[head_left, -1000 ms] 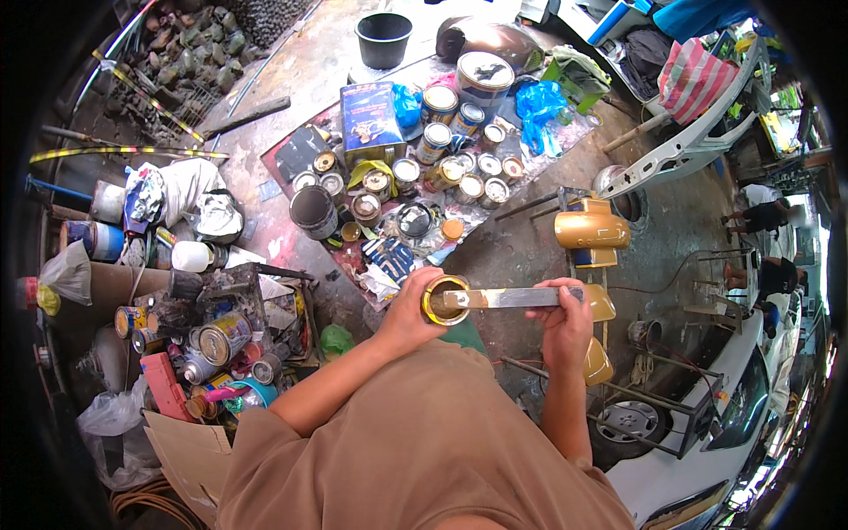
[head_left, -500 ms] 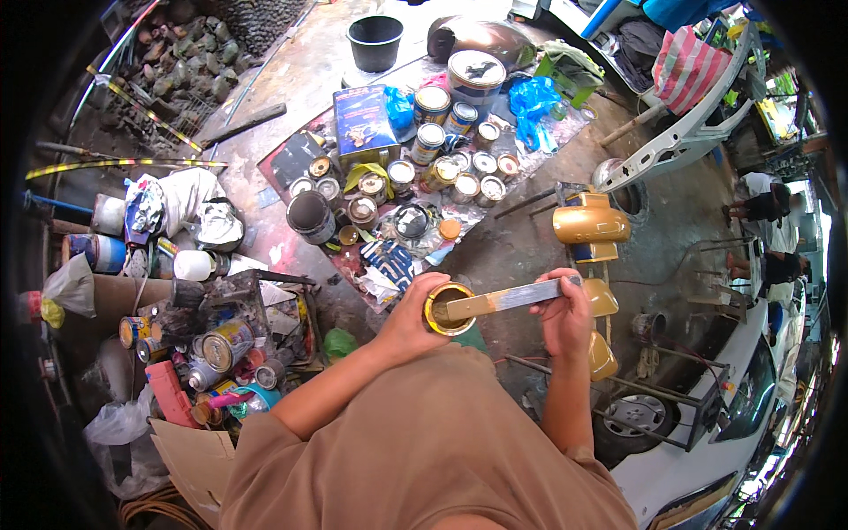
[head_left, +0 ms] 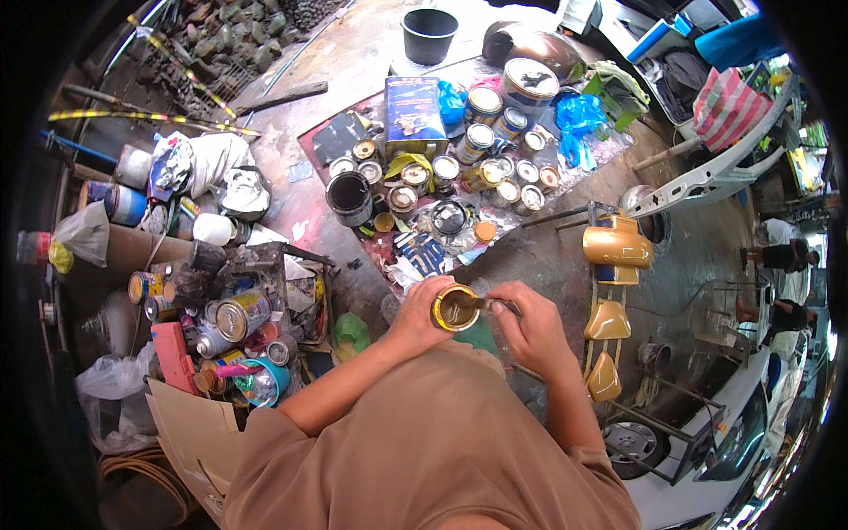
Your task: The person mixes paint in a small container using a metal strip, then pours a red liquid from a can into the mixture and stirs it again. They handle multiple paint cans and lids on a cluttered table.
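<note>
My left hand (head_left: pixel 419 320) is wrapped round the side of a small paint can (head_left: pixel 438 314) in front of my belly. The can is open at the top, has yellow on its rim and contains brownish-gold paint. My right hand (head_left: pixel 533 332) grips a flat stirring stick (head_left: pixel 482 303) by its upper end. The stick stands steeply in the can, its lower part down in the paint. Beyond my hands, a patterned glove (head_left: pixel 419 253) lies on the paint-stained board among several small paint cans (head_left: pixel 403 200).
A large blue tin (head_left: pixel 413 115) and a black bucket (head_left: pixel 430 37) stand farther off. Gold-painted parts (head_left: pixel 616 245) rest on a stand at the right, near a white car (head_left: pixel 707 442). Cluttered cans (head_left: pixel 240 318) fill the left side. People (head_left: pixel 782 257) are at far right.
My right hand has moved left and closer to the can. The stick, earlier slanting across the rim with its length showing, now stands steeper and deeper in the paint.
</note>
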Tool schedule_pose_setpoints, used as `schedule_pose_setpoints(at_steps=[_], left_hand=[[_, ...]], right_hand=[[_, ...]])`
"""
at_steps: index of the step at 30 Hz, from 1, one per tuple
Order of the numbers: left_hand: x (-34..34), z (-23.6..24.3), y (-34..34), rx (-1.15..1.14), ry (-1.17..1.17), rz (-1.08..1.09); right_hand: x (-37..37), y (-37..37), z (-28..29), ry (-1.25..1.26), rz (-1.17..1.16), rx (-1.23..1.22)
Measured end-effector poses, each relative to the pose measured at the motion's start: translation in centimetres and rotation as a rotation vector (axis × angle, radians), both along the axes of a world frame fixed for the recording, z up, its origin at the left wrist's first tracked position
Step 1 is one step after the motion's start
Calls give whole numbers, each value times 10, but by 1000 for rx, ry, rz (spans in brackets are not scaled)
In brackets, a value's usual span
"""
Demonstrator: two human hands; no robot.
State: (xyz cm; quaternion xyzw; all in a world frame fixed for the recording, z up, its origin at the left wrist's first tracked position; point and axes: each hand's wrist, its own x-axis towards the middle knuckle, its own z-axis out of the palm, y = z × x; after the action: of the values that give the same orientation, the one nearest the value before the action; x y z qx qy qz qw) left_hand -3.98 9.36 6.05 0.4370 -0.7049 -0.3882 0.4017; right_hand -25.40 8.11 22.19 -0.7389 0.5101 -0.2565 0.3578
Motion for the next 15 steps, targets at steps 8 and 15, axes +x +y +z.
schedule_pose_setpoints(at_steps=[8,15], left_hand=[[20,-15,5,3,-25,86],[15,-20,2,-11,-40,184]], right_hand=[[28,-16,-14,26,188,-110],[27,-36,-12,85,331,-74]])
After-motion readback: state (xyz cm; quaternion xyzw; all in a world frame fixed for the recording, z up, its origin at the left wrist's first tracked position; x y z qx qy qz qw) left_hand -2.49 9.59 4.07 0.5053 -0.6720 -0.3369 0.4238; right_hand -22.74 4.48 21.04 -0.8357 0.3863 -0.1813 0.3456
